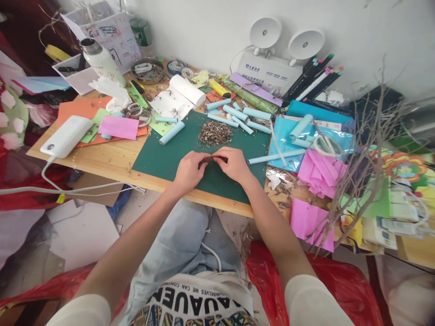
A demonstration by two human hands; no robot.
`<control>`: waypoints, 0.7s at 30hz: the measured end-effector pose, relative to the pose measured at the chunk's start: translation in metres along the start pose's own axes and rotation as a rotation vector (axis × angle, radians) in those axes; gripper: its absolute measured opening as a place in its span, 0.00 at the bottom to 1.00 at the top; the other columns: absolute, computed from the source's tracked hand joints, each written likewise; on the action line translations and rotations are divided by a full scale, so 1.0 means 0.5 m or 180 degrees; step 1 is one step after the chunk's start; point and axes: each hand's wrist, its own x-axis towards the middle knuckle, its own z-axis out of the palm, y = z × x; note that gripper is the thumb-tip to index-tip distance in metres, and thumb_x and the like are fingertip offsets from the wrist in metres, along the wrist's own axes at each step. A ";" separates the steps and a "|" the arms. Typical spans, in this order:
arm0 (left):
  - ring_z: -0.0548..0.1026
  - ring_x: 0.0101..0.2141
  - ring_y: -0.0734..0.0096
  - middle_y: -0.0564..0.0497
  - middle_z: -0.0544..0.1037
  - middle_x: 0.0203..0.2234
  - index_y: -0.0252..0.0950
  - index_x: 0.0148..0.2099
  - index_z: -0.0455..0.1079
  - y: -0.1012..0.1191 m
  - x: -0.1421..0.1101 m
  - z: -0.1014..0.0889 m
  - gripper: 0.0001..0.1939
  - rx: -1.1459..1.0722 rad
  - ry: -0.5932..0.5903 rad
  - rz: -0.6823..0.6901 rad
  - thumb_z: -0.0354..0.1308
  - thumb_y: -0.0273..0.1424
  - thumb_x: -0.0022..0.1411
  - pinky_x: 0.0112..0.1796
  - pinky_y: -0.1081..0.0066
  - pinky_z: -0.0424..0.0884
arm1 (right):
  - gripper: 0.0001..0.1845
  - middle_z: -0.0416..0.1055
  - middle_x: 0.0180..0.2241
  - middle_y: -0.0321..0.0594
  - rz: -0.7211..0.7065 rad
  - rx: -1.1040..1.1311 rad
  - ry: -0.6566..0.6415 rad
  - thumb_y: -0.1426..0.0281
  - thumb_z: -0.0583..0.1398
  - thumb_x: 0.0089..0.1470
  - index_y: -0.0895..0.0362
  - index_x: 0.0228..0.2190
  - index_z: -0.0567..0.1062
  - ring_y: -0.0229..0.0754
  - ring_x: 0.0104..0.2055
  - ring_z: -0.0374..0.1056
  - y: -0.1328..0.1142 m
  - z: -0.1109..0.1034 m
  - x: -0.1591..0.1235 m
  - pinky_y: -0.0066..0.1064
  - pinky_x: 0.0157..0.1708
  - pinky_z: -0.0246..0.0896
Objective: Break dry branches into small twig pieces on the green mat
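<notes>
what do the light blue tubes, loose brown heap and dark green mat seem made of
Light blue tubes: probably matte paper, given dull surfaces. Loose brown heap: likely dry plant bits, rough, given ragged flakes. Dark green mat: perhaps plastic or rubber, matte, its surface flat, even.

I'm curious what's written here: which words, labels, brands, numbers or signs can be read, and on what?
"OURSELVES WE CAN CONTROL": shirt; large letters below folded, unclear.
Twin-lamp unit: Chinese lettering, too small to read surely.
Scribbled box: coloured handwriting, too blurred to read.
White bottle: markings too small.
</notes>
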 end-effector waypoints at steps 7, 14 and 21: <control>0.73 0.36 0.63 0.46 0.80 0.33 0.36 0.39 0.75 -0.018 0.015 -0.024 0.13 0.0444 -0.0140 0.0471 0.50 0.33 0.69 0.40 0.64 0.69 | 0.06 0.76 0.30 0.39 0.0061 -0.0141 -0.0021 0.68 0.62 0.57 0.55 0.30 0.80 0.40 0.31 0.69 0.000 -0.006 0.002 0.32 0.33 0.62; 0.72 0.36 0.65 0.49 0.78 0.33 0.37 0.39 0.73 -0.028 0.024 -0.036 0.07 0.0196 0.0208 0.0207 0.54 0.30 0.66 0.39 0.66 0.68 | 0.04 0.76 0.30 0.38 0.0193 0.0146 0.0091 0.71 0.63 0.54 0.55 0.32 0.79 0.40 0.30 0.69 -0.004 -0.012 0.002 0.31 0.32 0.63; 0.74 0.40 0.61 0.46 0.78 0.37 0.38 0.46 0.75 -0.043 0.008 -0.046 0.13 0.0404 -0.0106 0.0057 0.51 0.31 0.67 0.42 0.63 0.70 | 0.17 0.76 0.35 0.40 -0.0128 0.0057 -0.0087 0.81 0.52 0.54 0.55 0.30 0.80 0.40 0.35 0.71 -0.004 -0.016 -0.001 0.31 0.37 0.63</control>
